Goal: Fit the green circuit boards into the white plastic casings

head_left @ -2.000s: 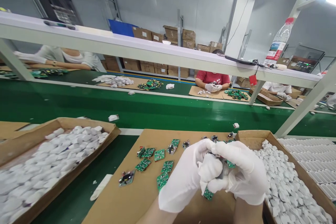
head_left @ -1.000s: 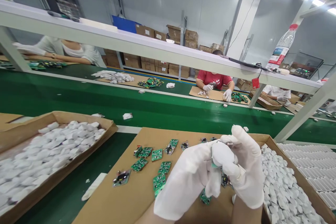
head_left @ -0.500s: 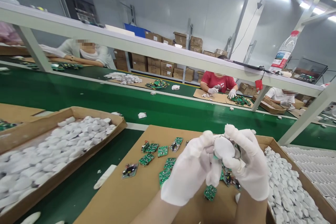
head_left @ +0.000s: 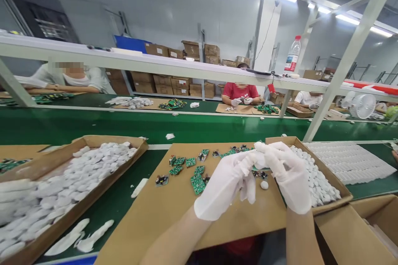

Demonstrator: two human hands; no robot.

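Both my hands wear white gloves and meet above the cardboard sheet (head_left: 178, 215). My left hand (head_left: 228, 182) is closed, pinching a small white rounded shell (head_left: 260, 162) from the left. From the other side, the fingers of my right hand (head_left: 289, 174) are closed on the same shell. Fingers cover much of it, and whether a board sits inside I cannot tell. Below and left of the hands lie several green circuit boards (head_left: 198, 184), some showing black components. A loose white shell (head_left: 264, 185) rests on the sheet under my right hand.
A cardboard tray (head_left: 141, 149) of white shells stands left, another tray (head_left: 346, 198) right. Rows of white parts (head_left: 351, 159) lie beyond it. A green conveyor belt (head_left: 211, 126) runs across ahead. Opposite, a person in red (head_left: 239, 93) works with gloved hands. A shelf beam (head_left: 174, 64) spans above.
My view has shifted, bringing in more of the right side, including a fan and an open box. My hands stay together, and the shell is now more covered by fingers.
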